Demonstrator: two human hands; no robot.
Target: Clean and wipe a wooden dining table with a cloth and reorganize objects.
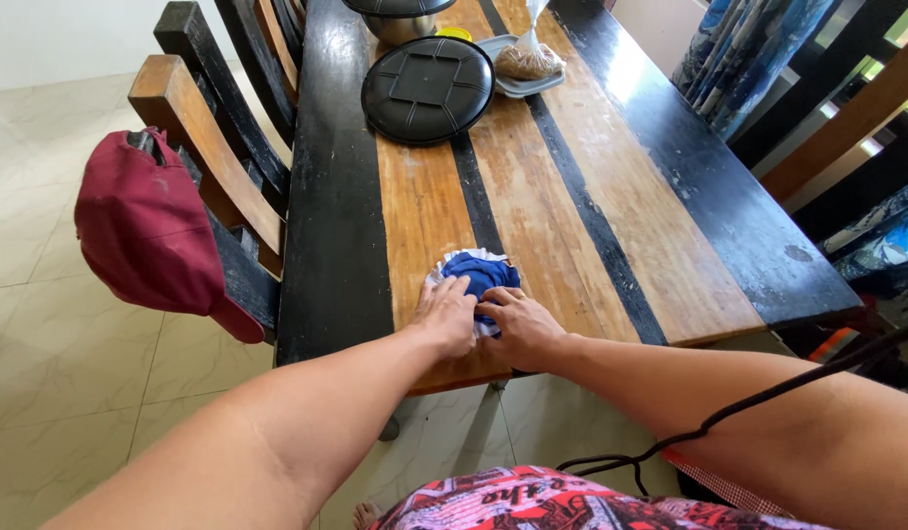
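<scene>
Head view: looking down along two bare forearms to a long wooden table.
Cloth bundle [480,273]: blue fabric with a white edge, bunched into a small mound, lying on the tabletop close to the near edge, on an orange wood plank beside a dark stripe.
Left hand [446,312]: palm down on the left side of the bundle, fingers spread and pressing on the white edge, not closed around it.
Right hand [518,324]: just beside the left hand, touching it, fingertips pinching the near side of the blue fabric.
Table [611,226]: orange planks split by black stripes, black border along both long edges, worn patches in the finish.
Round black lid [427,88]: flat on the tabletop toward the far end, well apart from the bundle.
Metal pot [400,22]: at the far edge, behind the lid, only partly in view.
Grey plate [505,49]: near the far end, right of the lid, holding a clear bag of brown food [528,61].
Chairs [209,147]: dark wood with lighter rails, pushed in along the left edge.
Red cap [145,231]: hanging on the back of the nearest chair.
Black cable [768,397]: crossing over the right forearm.
Floor [52,324]: pale tiles.
</scene>
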